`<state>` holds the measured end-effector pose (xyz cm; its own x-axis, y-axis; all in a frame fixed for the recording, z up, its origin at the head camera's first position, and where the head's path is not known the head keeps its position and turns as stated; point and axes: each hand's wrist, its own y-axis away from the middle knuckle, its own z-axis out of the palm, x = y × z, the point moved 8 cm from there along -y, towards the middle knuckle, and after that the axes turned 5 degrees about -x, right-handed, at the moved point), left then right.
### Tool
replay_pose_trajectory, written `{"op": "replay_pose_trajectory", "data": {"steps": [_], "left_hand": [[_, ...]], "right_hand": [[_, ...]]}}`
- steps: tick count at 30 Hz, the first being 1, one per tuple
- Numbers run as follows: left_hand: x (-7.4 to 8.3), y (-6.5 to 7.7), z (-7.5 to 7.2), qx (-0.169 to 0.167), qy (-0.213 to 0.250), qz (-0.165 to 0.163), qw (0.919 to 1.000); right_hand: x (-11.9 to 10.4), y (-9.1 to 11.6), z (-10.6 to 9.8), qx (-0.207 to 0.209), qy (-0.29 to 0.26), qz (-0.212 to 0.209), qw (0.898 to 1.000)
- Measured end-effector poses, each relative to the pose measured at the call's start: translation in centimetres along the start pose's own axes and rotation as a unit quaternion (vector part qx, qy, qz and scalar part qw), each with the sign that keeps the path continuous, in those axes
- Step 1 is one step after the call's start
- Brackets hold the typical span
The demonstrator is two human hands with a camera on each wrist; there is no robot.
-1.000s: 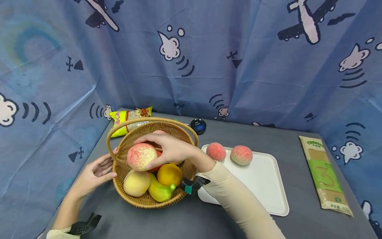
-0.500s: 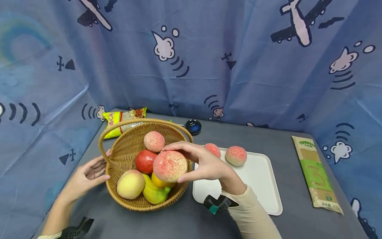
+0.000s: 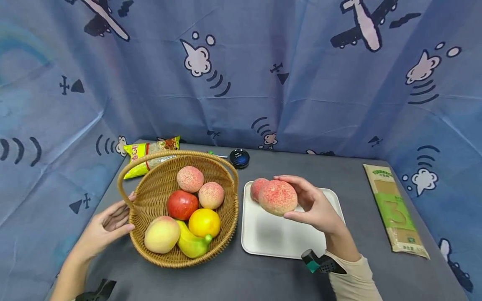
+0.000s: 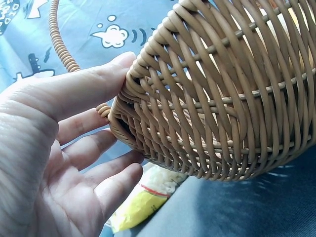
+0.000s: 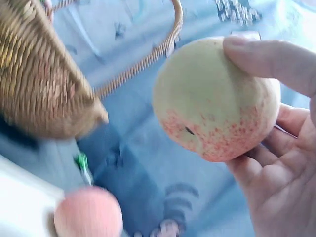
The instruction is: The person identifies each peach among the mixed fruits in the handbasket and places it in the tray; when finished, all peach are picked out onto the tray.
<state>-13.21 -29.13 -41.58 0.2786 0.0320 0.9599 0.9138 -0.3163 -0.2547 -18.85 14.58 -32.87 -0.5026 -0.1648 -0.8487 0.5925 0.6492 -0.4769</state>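
My right hand (image 3: 314, 207) holds a peach (image 3: 278, 198), red-speckled on one side and pale yellow-green on the other, over the white tray (image 3: 278, 244); thumb and fingers stand on opposite sides of it. Beside it in the head view, a pink peach (image 3: 257, 189) sits at the tray's back left corner. My left hand (image 3: 103, 228) grips the left rim of a wicker basket (image 4: 212, 98), thumb on the rim near the handle's base. Inside lie a red apple (image 3: 182, 205), an orange (image 3: 204, 223), a banana (image 3: 193, 241), a yellow peach (image 3: 162, 234) and two pink peaches (image 3: 190, 179).
A yellow snack bag (image 3: 150, 156) lies behind the basket, at the back left. Next to the handle stands a dark blue tuna tin (image 3: 239, 159). Along the right side lies a long green-and-tan noodle pack (image 3: 396, 211). A patterned blue curtain (image 3: 241, 75) hangs behind the table.
My right hand has carried the peach rightward from over the basket to over the tray, uncovering the fruit. My left hand stays at the basket's rim. The head view has shifted slightly.
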Motion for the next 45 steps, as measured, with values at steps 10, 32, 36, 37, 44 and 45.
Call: {"op": "replay_pose_trajectory", "data": {"steps": [10, 32, 36, 37, 44, 45], "left_hand": [[0.1, 0.1, 0.1, 0.004, -0.012, -0.007, 0.9999], [-0.3, 0.1, -0.2, 0.008, -0.021, -0.025, 0.9995], [0.0, -0.1, 0.1, -0.003, -0.016, -0.012, 0.9998], [0.0, -0.1, 0.2, -0.006, -0.013, -0.009, 0.9998], [0.2, -0.3, 0.3, -0.025, 0.001, 0.012, 0.9996], [0.2, -0.3, 0.3, -0.026, 0.001, 0.012, 0.9996]], "right_hand": [[4.2, 7.4, -7.9, 0.204, 0.007, 0.078, 0.976], [13.3, 15.7, -13.1, 0.314, 0.058, 0.29, 0.902], [13.4, 16.3, -13.0, 0.294, 0.069, 0.303, 0.904], [13.5, 16.5, -12.9, 0.283, 0.078, 0.316, 0.902], [13.6, 16.5, -12.6, 0.195, 0.161, 0.395, 0.883], [13.7, 16.5, -12.6, 0.193, 0.164, 0.398, 0.882]]}}
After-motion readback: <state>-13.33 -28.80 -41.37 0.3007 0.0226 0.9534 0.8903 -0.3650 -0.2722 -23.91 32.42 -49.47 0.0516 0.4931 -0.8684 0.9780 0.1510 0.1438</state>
